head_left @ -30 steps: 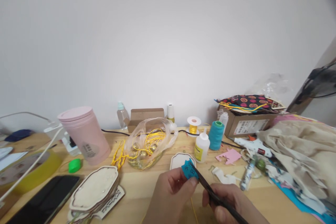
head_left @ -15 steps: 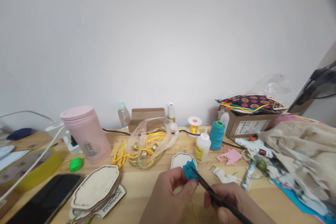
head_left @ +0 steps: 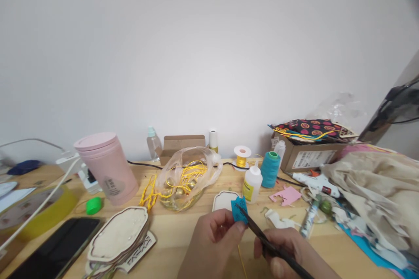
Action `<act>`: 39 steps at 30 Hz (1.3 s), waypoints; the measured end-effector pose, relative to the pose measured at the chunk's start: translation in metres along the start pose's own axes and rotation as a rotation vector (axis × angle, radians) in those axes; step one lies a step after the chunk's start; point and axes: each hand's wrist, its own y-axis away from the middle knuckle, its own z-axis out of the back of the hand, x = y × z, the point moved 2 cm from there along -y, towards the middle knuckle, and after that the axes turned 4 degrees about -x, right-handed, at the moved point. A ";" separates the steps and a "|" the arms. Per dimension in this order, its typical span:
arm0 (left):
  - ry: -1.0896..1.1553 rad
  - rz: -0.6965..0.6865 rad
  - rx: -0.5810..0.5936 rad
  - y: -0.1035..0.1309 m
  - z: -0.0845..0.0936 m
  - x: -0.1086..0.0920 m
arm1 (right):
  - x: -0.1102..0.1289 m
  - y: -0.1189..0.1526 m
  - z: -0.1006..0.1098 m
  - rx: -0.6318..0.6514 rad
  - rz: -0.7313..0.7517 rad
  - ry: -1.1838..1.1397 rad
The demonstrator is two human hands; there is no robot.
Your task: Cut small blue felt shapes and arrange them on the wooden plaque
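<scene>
Between the thumb and fingers of my left hand is a small blue piece with dark markings, held upright. My right hand is closed around a long dark tool, whose thin tip touches or overlaps the front of the blue piece. Whether the tip is pressed on it or just before it, I cannot tell. Behind the blue piece, a cream plaque with a scalloped edge lies on the table, partly hidden by my left hand. A yellow cord runs down between my hands.
A glue bottle and teal thread cone stand behind my hands. Left are stacked plaques, a phone, a pink cup and a plastic bag. Right are pink scraps, a glue gun and cloth.
The blue piece has turned slightly in my left hand and now shows a flatter face, a little further right. Both hands keep nearly the same place and grip.
</scene>
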 end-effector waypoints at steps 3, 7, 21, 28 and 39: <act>0.005 -0.006 -0.006 -0.001 0.000 -0.003 | -0.006 -0.004 0.002 0.016 0.000 0.013; 0.012 0.011 0.014 0.000 0.002 -0.005 | -0.005 -0.002 0.002 0.012 -0.034 0.013; -0.022 0.015 0.020 0.001 0.004 -0.001 | -0.014 -0.002 0.001 0.018 0.011 0.026; -0.011 0.058 -0.071 0.003 0.005 0.000 | -0.023 0.000 0.001 0.020 0.019 -0.020; -0.031 0.076 -0.098 0.003 0.007 0.002 | -0.008 0.001 0.001 0.009 -0.049 -0.017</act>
